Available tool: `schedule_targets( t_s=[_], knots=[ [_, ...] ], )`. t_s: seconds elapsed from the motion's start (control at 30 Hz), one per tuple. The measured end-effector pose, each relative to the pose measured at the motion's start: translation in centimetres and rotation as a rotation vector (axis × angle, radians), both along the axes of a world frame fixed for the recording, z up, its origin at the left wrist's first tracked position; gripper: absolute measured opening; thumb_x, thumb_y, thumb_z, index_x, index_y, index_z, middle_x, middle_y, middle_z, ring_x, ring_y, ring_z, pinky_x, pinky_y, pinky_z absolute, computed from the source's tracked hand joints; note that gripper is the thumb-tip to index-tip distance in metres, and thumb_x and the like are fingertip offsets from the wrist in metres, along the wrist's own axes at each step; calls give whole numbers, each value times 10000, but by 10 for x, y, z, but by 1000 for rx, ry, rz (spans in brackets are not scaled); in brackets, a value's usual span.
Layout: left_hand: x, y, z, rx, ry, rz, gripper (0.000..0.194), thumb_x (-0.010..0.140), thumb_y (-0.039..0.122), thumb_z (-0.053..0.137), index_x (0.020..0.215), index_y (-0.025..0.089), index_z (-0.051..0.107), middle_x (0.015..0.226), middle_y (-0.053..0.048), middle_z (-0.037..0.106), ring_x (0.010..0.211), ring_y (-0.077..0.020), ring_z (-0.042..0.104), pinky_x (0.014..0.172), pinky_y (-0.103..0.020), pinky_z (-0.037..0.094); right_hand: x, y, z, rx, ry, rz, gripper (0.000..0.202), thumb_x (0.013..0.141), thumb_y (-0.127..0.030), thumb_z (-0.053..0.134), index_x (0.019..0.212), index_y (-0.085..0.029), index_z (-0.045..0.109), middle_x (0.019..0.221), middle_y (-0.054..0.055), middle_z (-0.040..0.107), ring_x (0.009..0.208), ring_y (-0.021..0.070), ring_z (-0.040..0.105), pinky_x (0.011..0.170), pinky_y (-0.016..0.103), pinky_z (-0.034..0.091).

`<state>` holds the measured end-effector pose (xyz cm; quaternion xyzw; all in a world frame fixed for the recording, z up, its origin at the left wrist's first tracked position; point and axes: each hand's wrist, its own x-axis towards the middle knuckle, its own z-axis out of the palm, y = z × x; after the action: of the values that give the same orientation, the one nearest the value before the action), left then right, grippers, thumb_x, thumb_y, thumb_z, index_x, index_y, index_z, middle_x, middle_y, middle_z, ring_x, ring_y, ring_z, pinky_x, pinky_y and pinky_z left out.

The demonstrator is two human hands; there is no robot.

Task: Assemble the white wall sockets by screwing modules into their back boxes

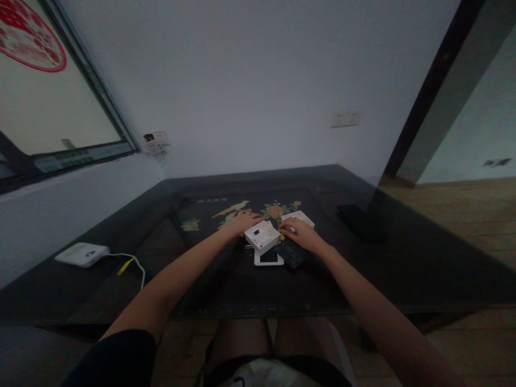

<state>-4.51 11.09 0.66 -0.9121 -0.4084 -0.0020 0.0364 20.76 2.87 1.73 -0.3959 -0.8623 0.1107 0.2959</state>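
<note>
A white box-like housing (262,236) sits tilted near the middle of the dark table, with a small dark opening in its top. My left hand (244,221) lies at its upper left edge, fingers stretched out. My right hand (299,232) is at the right, its fingers bent beside a second white shell (303,216); what its fingertips hold, if anything, is too small to tell. A small yellow piece (282,237) lies between the hands. Below are a white frame with a dark centre (269,259) and a black board-like part (291,253).
On the dark table (226,293), a white device (82,254) with a white cable and yellow tag (126,266) lies at the left. A black flat object (362,222) lies at the right. Behind the table stands a wall with sockets (345,119).
</note>
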Motion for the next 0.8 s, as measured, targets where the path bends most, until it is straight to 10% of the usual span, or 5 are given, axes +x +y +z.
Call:
schedule_targets(
  t_s=[0.27, 0.47, 0.8],
  knots=[
    [-3, 0, 17, -32, -303, 19, 384, 944, 322, 329, 1251, 207, 529, 1291, -66, 558, 1208, -158, 490, 1040, -307, 356, 2, -16, 12, -30, 20, -58, 205, 903, -332, 496, 986, -211, 639, 1029, 71, 655, 1019, 212, 578, 896, 355, 439],
    [-6, -43, 33, -8, -693, 153, 354, 919, 281, 363, 1210, 186, 541, 1236, -73, 594, 1163, -183, 532, 1028, -353, 389, 1, -64, 6, -61, -93, -330, 399, 852, -473, 538, 1174, -237, 547, 1179, 112, 585, 1075, 292, 551, 830, 401, 476],
    [22, -117, -1, -94, -646, 264, 813, 691, 448, 688, 1397, 232, 347, 1390, -131, 426, 1303, -324, 359, 1071, -476, 306, -19, -88, -24, 12, -100, -513, 590, 753, -410, 649, 1274, -215, 451, 1208, 159, 539, 1074, 338, 519, 862, 441, 468]
  ],
)
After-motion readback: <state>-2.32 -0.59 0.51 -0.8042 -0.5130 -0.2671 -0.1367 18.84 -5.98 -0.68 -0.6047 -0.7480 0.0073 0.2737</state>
